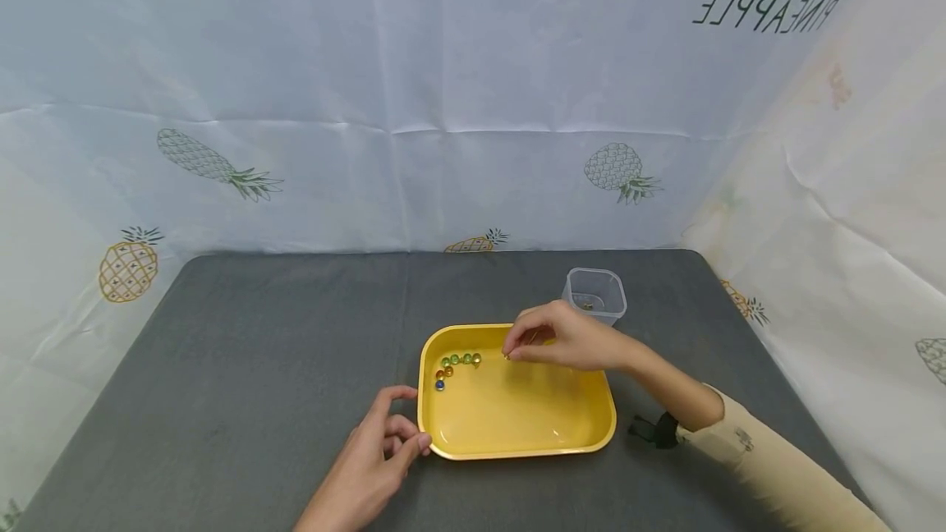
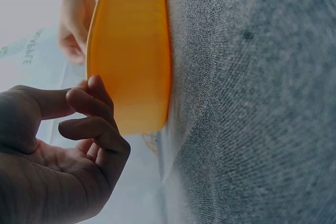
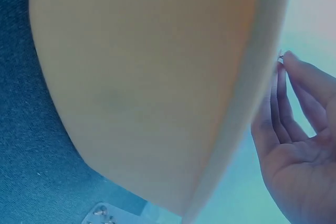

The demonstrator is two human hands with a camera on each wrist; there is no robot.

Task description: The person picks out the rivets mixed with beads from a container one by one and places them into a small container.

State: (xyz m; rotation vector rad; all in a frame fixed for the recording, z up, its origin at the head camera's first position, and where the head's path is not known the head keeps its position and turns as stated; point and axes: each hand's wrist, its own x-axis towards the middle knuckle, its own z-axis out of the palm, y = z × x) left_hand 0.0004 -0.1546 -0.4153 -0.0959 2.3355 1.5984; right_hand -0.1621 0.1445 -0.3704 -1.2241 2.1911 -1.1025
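Observation:
A shallow yellow tray [image 1: 517, 425] sits on the grey table. Inside, toward its left end, a curved row of small shiny balls [image 1: 454, 360] runs from blue through orange and green to gold. My left hand [image 1: 377, 454] grips the tray's near left corner, its thumb at the rim and other fingers bent against the outer wall. Over the tray's far side, my right hand [image 1: 565, 339] pinches a tiny gold-coloured piece [image 1: 507, 356] between thumb and fingertips. That piece is mostly hidden by the fingers; its kind I cannot tell.
Behind the right hand stands a clear plastic container [image 1: 594, 290] with a few small shiny pieces in the bottom. A black strap end [image 1: 654, 431] hangs at the right wrist. Pineapple-printed cloth [image 1: 443, 179] hangs along the table's back and sides.

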